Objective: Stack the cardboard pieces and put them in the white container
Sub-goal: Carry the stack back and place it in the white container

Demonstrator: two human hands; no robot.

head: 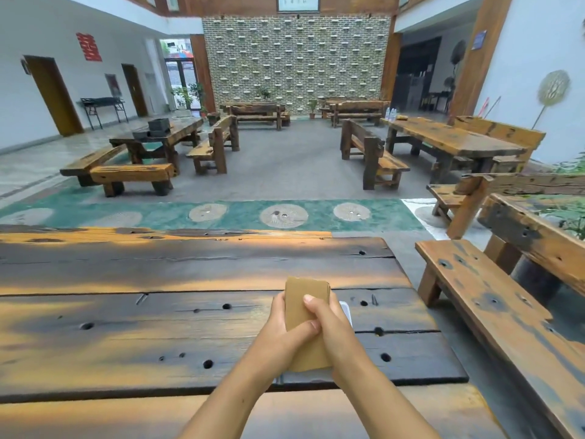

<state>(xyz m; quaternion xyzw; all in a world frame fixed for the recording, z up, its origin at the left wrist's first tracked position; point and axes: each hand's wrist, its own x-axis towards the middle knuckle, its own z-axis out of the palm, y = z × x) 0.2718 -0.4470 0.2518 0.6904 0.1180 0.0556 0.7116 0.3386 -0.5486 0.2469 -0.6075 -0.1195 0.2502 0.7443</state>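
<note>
Both hands clasp the stack of cardboard pieces (306,299) above the wooden table (158,312), the left hand (285,331) cupping one long edge and the right hand (329,324) the other, thumbs on its face. The pieces look light, stiff and prone to sliding apart, so pinching both long edges seems wise. A corner of the white container (346,310) peeks out just behind the right hand.

Rustic dining hall: rows of plank tables (456,139) and benches (133,174).
</note>
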